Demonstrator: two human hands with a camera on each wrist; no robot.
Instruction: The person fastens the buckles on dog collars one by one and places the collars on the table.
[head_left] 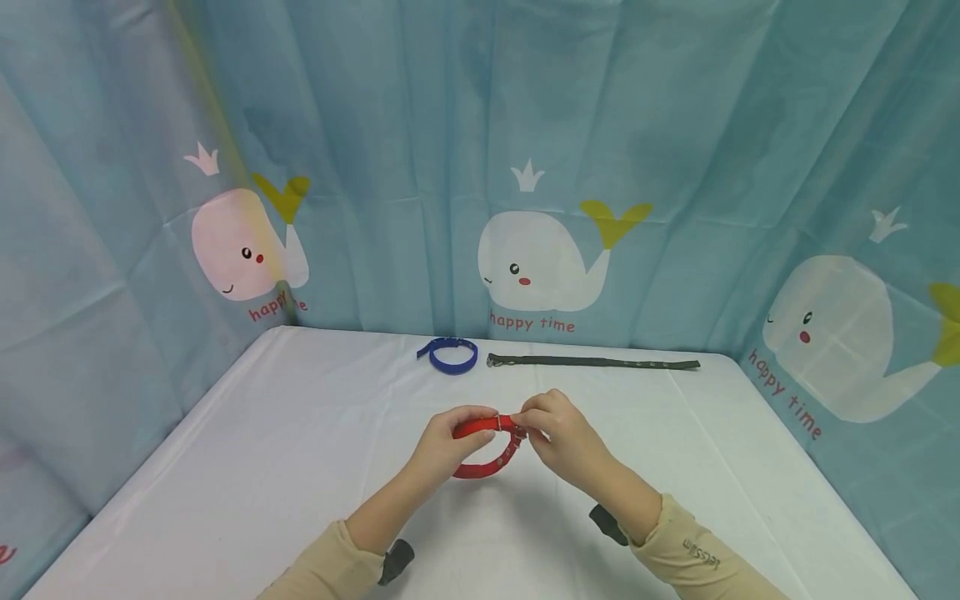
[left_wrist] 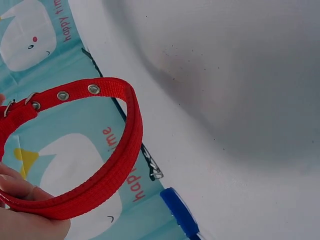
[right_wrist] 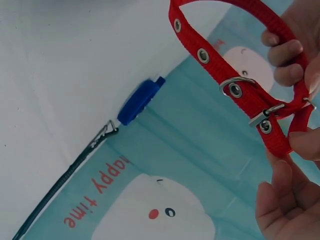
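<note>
Head view: left hand (head_left: 447, 446) and right hand (head_left: 567, 440) both pinch the looped red webbing collar (head_left: 480, 472) above the white table (head_left: 300, 467). Risk: loosened right-hand pinch could let webbing slip back through silver metal buckle (right_wrist: 258, 118).

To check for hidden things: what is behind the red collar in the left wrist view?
Behind the red collar are the curtain, its printed whale and the dark strap. The collar covers part of the whale and pieces of the strap; those cannot be seen.
</note>
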